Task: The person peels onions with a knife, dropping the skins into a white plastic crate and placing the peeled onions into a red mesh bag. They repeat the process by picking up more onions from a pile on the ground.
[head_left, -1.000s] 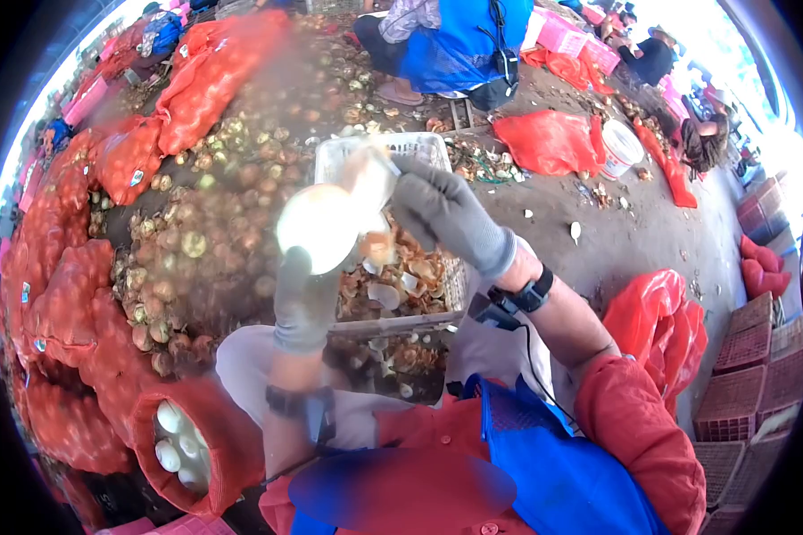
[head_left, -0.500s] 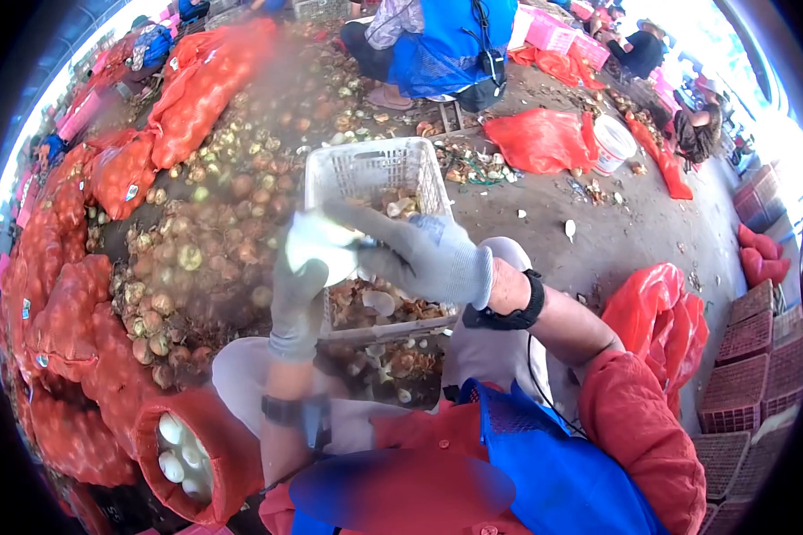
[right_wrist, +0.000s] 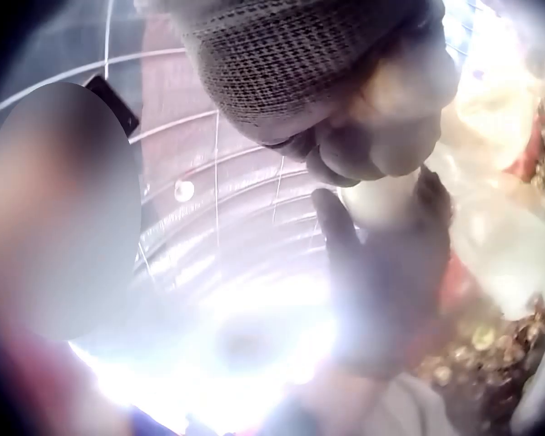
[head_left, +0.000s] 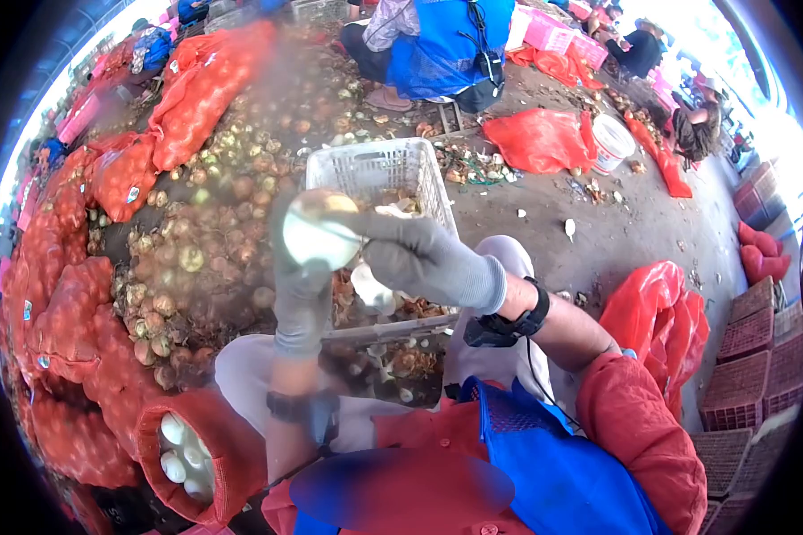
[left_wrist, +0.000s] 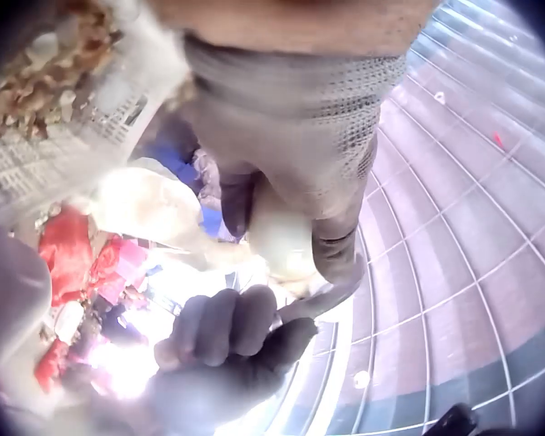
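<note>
My gloved left hand (head_left: 302, 308) holds an onion (head_left: 319, 242) over the white crate (head_left: 444, 187). White flesh shows on most of the onion, with brownish skin at its top. My gloved right hand (head_left: 433, 260) reaches across from the right, its fingertips at the onion's side. In the left wrist view its fingers (left_wrist: 213, 331) are curled, and a tiny bright sliver like a thin blade (left_wrist: 277, 321) shows between them; I cannot tell its full shape. A pale piece of peel (head_left: 371, 287) appears below the right hand, above brown peelings (head_left: 419, 308) in the crate.
Loose unpeeled onions (head_left: 192, 259) cover the ground at left, bordered by full red mesh bags (head_left: 71, 303). An upright red bag (head_left: 227, 446) holds peeled onions (head_left: 174, 464). Right are a red bag (head_left: 656, 308) and stacked crates (head_left: 736, 392). A person in a blue vest (head_left: 455, 49) sits ahead.
The right hand has come down from above the onion to its right side. The onion has turned, bringing brownish skin to its top. A pale peel piece now shows below the right hand.
</note>
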Tool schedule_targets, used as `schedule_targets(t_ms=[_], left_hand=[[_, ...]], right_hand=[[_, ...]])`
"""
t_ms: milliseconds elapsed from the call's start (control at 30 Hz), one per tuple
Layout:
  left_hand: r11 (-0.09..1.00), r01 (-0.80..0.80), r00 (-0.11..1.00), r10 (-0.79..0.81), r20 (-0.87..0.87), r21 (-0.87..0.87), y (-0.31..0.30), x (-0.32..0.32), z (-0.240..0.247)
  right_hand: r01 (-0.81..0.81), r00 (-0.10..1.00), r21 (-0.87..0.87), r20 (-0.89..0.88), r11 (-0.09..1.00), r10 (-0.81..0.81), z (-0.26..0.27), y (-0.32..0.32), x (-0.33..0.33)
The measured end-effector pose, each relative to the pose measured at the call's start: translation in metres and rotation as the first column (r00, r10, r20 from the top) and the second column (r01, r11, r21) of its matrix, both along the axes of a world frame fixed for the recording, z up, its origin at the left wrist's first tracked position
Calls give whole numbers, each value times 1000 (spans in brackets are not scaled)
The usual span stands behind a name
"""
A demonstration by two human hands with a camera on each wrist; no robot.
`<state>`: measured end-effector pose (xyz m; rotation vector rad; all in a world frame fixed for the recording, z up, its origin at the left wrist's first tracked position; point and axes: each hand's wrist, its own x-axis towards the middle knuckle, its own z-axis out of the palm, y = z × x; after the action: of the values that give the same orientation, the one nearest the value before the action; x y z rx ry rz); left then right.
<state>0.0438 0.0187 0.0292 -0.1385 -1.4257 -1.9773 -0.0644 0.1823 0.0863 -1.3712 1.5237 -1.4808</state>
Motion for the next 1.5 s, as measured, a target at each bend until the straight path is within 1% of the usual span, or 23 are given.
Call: schedule_targets(t_ms=[33, 67, 133, 200, 267, 333, 367, 400, 467, 600, 800, 833, 933, 967, 1067, 1100, 1133, 1167, 1200, 1267, 1367, 1433, 1500], left_hand=[[1000, -10, 1000, 10, 0, 2, 0, 2, 4], [998, 42, 999, -44, 25, 56, 2, 6, 11], [979, 111, 994, -108, -24, 173, 1, 12, 5], [928, 149, 989, -133, -69, 341, -1, 20, -10], [948, 110, 994, -100, -48, 298, -4, 17, -4], [960, 55, 998, -53, -15, 275, -6, 13, -6], [935, 42, 999, -51, 17, 351, -7, 8, -10], [909, 24, 998, -48, 46, 417, -9, 6, -13], [894, 43, 996, -72, 49, 446, -10, 6, -13], [905, 35, 989, -93, 117, 423, -1, -5, -6], [890, 85, 990, -125, 61, 449, -4, -2, -16], [882, 82, 991, -121, 54, 465, -2, -3, -11], [890, 59, 996, -85, 38, 453, 4, 0, -5], [913, 28, 995, -64, 78, 406, 3, 5, -8], [916, 67, 992, -102, 69, 395, -2, 2, -13], [893, 126, 988, -150, 23, 432, -5, -1, -16], [866, 178, 982, -189, -24, 467, -8, -3, -18], [849, 109, 991, -135, 13, 516, -7, -4, -19], [852, 106, 991, -135, 19, 513, -7, -1, -21], [819, 174, 983, -174, -53, 547, 1, -1, -12], [914, 66, 990, -108, 85, 401, -7, 5, -28], [955, 29, 986, -76, 148, 297, -6, 6, -20], [815, 181, 983, -159, -88, 550, 7, 7, 6]], right_hand=[[-35, 978, -206, -207, 978, -8, -10, -9, -2], [-44, 979, -205, -203, 978, 2, -15, -14, -7], [104, 994, -353, 64, 930, -87, -18, -20, -22], [278, 935, 21, 222, 960, -276, 11, -7, -59], [317, 947, 250, -40, 915, -318, -8, -5, -70], [356, 648, -208, -648, 911, -401, -67, -15, -76], [400, 691, -267, -540, 877, -480, -53, -15, -54], [513, 733, -62, -488, 856, -475, -19, -9, -29], [464, 746, -210, -431, 860, -508, -5, -12, -3], [303, 614, -307, -661, 902, -431, -30, -29, 9], [289, 738, -229, -566, 930, -368, -46, -38, -5], [256, 896, -73, -357, 964, -265, -44, -37, -12], [179, 967, -133, -161, 975, -200, -38, -33, -10], [212, 888, -281, -344, 936, -304, -35, -33, -1], [272, 747, -69, -613, 960, -256, -32, -33, 3], [273, 710, -238, -604, 932, -362, -44, -38, -6], [258, 677, -399, -575, 880, -459, -46, -46, -11], [357, 740, -193, -539, 914, -403, -47, -39, -15], [335, 913, 16, -254, 942, -320, -48, -36, -20], [264, 955, -284, -54, 922, -290, -61, -42, -29], [325, 946, -113, 47, 939, -322, -46, -23, -41], [418, 902, -36, -107, 908, -419, -40, -21, -58], [493, 817, -46, -321, 869, -480, -42, -15, -67]])
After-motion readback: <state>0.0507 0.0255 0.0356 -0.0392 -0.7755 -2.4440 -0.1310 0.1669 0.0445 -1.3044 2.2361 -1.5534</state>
